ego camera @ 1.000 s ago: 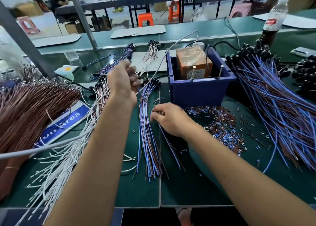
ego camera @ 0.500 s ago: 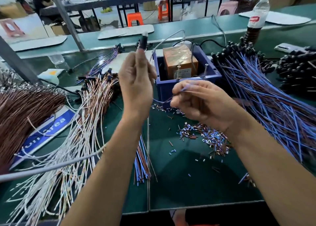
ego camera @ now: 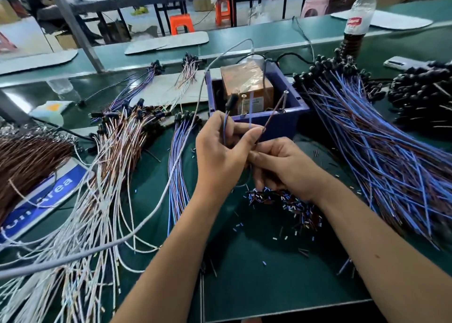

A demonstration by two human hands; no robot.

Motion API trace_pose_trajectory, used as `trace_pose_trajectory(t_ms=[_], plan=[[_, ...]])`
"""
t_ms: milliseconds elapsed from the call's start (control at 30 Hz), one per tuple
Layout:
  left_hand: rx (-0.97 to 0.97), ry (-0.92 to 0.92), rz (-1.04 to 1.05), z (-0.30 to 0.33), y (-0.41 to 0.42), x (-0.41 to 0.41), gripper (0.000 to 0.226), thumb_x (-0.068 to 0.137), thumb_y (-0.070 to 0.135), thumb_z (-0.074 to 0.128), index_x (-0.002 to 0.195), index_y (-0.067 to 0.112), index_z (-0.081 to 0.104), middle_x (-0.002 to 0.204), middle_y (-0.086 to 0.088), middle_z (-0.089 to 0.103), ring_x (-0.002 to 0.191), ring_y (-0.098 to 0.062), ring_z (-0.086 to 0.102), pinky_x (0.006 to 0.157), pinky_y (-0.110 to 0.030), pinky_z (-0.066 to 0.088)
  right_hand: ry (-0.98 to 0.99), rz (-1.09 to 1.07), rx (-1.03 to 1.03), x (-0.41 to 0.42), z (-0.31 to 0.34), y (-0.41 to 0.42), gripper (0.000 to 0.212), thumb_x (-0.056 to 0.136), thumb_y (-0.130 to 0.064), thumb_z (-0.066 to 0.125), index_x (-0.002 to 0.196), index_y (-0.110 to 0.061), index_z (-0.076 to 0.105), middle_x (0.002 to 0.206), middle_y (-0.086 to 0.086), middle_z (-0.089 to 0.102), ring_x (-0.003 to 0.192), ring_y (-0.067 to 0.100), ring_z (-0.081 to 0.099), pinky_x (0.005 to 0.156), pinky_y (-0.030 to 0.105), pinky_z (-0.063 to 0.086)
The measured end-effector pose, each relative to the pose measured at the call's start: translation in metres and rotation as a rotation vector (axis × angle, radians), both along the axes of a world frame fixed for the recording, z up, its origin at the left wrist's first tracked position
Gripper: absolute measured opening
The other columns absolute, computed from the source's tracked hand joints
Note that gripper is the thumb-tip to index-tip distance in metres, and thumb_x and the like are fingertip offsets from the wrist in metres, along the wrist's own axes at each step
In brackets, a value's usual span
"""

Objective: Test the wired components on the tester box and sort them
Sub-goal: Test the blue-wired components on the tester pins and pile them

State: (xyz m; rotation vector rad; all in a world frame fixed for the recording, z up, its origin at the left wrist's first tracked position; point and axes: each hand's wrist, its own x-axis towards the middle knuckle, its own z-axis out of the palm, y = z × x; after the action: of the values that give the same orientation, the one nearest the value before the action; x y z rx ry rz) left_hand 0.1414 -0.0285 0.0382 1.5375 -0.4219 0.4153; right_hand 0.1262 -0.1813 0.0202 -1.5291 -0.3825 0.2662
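Note:
The tester box point(ego camera: 291, 119) is a blue bin holding a brown taped block, with two upright screws on its front rim. My left hand point(ego camera: 220, 149) pinches one wired component point(ego camera: 231, 102), whose black head points up just in front of the box. Its blue lead reaches toward the left screw and its brown lead toward the right screw. My right hand point(ego camera: 281, 166) sits just below and right of the left, its fingers curled round the lower part of the same wires. A small sorted bundle of blue and brown components point(ego camera: 177, 166) lies left of my hands.
A large pile of blue-wired components point(ego camera: 381, 156) fills the right side, with black heads point(ego camera: 423, 102) behind it. White-wired components point(ego camera: 97, 200) and a brown wire bundle point(ego camera: 27, 158) cover the left. Cut insulation bits point(ego camera: 288, 205) litter the green mat. A bottle point(ego camera: 357, 21) stands far right.
One component has come up off the small bundle. Both hands have come together in front of the tester box, and the component's leads now point up at the two screws.

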Motion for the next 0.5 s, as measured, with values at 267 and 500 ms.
trace_pose_trajectory(t_ms=[267,500], plan=[[0.008,0.176,-0.182,-0.0002,0.0061,-0.0004,0.004,0.089,0.009,0.078,0.091,0.007,0.076,0.083,-0.021,0.076,0.051,-0.058,0.056,0.031,-0.037,0.037,-0.013,0.049,-0.121,-0.0027,-0.0012,-0.0028,0.031,0.104,-0.031,0.059,0.085,-0.016,0.079,0.05,0.01,0.059,0.034,0.012,0.041,0.037,0.016,0.032],[-0.128,0.294,-0.334,-0.0033,0.0107,0.0012,0.01,0.091,0.01,0.074,0.081,0.008,0.077,0.073,-0.008,0.073,0.058,-0.02,0.063,0.048,-0.026,0.05,-0.116,-0.001,-0.16,-0.0071,0.0012,-0.0045,0.032,0.094,-0.048,0.068,0.087,-0.018,0.079,0.051,0.004,0.061,0.036,0.009,0.043,0.04,0.017,0.034]])
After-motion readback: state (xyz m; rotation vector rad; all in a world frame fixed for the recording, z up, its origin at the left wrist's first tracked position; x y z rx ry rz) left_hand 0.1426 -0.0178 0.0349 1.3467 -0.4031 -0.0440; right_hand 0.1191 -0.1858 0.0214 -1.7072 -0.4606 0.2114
